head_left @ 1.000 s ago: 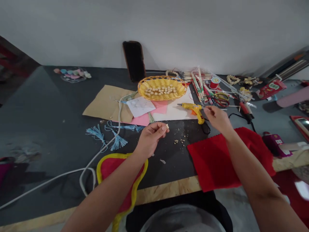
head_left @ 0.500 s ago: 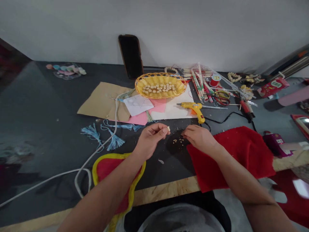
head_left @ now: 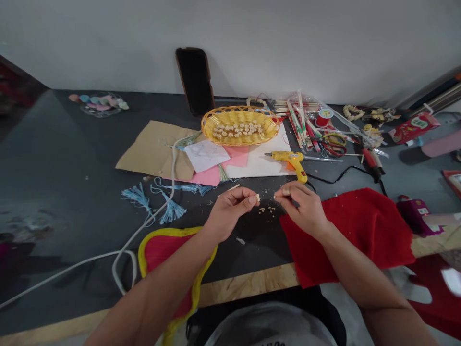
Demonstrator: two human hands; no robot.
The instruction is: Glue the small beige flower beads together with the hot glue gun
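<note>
My left hand (head_left: 232, 210) pinches a small pale flower-like piece (head_left: 257, 197) between thumb and forefinger. Just to its right, my right hand (head_left: 300, 204) is pinched too, with something too tiny to make out at its fingertips. Between and below the hands, several tiny pale bits (head_left: 267, 210) lie on the dark table (head_left: 255, 254). Behind them stands a yellow woven basket (head_left: 240, 139) holding several small cream flower-like pieces (head_left: 237, 129). A yellow glue gun (head_left: 292, 158) rests on its side behind my right hand.
Red cloth (head_left: 363, 226) lies under my right forearm. Blue tassels (head_left: 173, 209), brown paper (head_left: 153, 149) and a white cord (head_left: 173, 168) are on the left. A phone (head_left: 195, 81) leans on the wall; scissors (head_left: 333, 144) and sticks lie at back right.
My right hand has lifted from the tiny bits on the table, its fingertips now level with the piece in my left hand. My left hand has shifted slightly right.
</note>
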